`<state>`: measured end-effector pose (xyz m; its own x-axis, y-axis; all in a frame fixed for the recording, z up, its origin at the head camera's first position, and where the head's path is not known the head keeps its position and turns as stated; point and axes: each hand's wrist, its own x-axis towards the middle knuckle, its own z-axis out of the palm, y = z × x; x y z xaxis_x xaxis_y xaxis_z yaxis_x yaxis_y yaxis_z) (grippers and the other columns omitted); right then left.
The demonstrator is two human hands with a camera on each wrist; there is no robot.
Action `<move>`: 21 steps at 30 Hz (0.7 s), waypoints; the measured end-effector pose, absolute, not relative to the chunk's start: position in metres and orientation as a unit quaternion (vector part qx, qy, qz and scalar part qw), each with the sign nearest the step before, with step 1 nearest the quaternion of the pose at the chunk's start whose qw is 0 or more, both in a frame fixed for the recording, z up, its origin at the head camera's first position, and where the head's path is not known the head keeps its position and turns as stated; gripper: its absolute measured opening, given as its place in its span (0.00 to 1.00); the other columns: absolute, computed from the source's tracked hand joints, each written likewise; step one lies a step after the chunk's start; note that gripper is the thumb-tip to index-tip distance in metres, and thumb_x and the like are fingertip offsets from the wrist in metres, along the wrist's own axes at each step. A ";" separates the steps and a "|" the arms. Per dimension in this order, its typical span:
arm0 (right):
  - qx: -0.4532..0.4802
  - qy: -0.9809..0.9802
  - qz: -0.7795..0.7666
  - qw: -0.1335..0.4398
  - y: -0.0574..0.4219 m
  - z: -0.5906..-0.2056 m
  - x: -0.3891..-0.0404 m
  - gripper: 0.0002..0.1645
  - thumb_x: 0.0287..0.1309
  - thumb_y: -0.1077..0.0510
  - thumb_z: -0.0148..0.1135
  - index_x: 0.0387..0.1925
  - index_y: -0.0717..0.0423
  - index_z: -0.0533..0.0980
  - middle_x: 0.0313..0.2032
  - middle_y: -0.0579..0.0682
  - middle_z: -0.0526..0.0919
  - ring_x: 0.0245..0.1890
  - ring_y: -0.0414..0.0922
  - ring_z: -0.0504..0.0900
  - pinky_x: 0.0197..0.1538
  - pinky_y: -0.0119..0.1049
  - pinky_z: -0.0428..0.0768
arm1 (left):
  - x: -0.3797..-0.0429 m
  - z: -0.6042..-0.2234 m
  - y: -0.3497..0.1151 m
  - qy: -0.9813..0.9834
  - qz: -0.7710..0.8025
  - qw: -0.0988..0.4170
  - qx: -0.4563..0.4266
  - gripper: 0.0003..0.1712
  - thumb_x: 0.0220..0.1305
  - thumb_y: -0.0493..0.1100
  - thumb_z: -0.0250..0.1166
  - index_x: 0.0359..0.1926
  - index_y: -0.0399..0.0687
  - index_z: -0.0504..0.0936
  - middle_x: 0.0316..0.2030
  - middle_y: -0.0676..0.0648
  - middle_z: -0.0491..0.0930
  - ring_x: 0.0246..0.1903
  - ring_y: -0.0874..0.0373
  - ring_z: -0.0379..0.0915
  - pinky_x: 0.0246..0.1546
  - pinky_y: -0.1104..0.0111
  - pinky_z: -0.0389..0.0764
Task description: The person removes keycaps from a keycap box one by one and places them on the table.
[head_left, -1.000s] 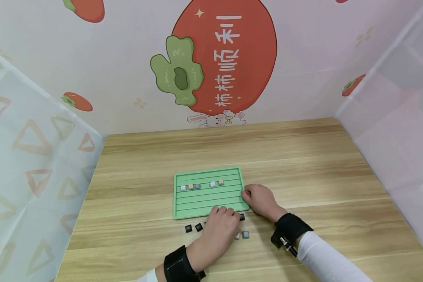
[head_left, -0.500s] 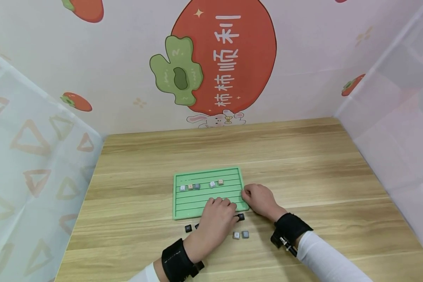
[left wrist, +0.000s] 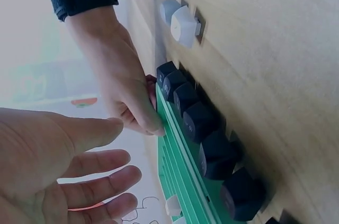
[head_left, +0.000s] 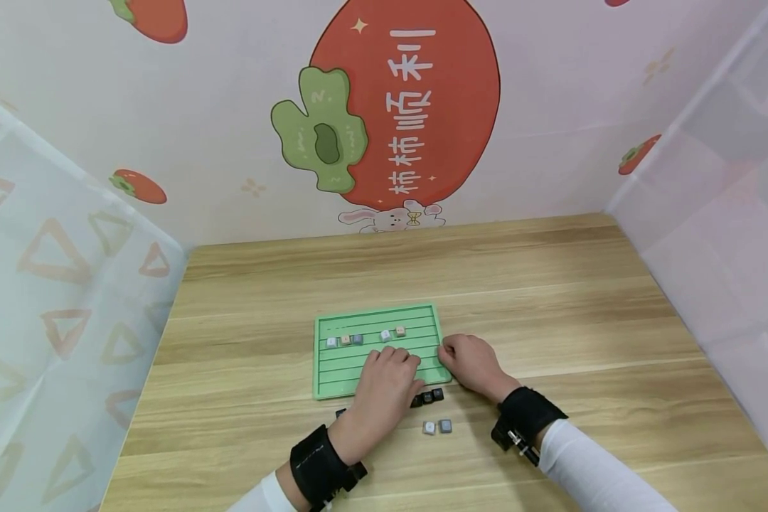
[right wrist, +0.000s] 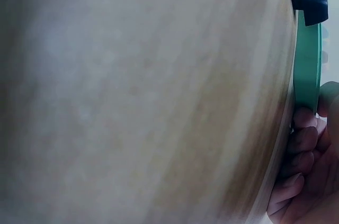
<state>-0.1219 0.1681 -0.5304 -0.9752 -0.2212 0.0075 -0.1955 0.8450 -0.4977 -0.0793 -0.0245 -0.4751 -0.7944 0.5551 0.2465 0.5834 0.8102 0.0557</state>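
Note:
My left hand (head_left: 385, 395) hovers over the near part of a green lined board (head_left: 339, 377). In the left wrist view its thumb and fingers lie apart, with nothing between them. My right hand (head_left: 476, 364) pinches the board's right edge between thumb and curled finger, as the right wrist view also shows. Several keycaps, among them a white one (head_left: 331, 343) and a beige one (head_left: 400, 331), sit in a row on the board. A line of black keycaps (left wrist: 217, 155) runs along the board's near edge, partly hidden by my left arm in the head view.
A white keycap (head_left: 429, 427) and a grey keycap (head_left: 446, 426) lie on the wooden table (head_left: 550, 299), nearer to me than the black row. Printed cloth walls (head_left: 550, 171) enclose the table at the back and on both sides.
My left hand has moved forward and a little left, from the black keycaps to over the board, uncovering black keycaps at the right end of the row. My right hand stays on the board's edge.

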 end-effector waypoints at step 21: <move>-0.109 0.961 -0.253 0.025 0.168 -0.530 -0.123 0.23 0.59 0.54 0.52 0.10 0.48 0.61 0.10 0.39 0.57 0.13 0.38 0.60 0.21 0.34 0.59 | -0.099 -0.470 -0.027 -0.953 -0.073 0.098 -0.277 0.15 0.51 0.54 0.69 0.37 0.51 0.84 0.35 0.51 0.82 0.34 0.54 0.74 0.29 0.64 0.70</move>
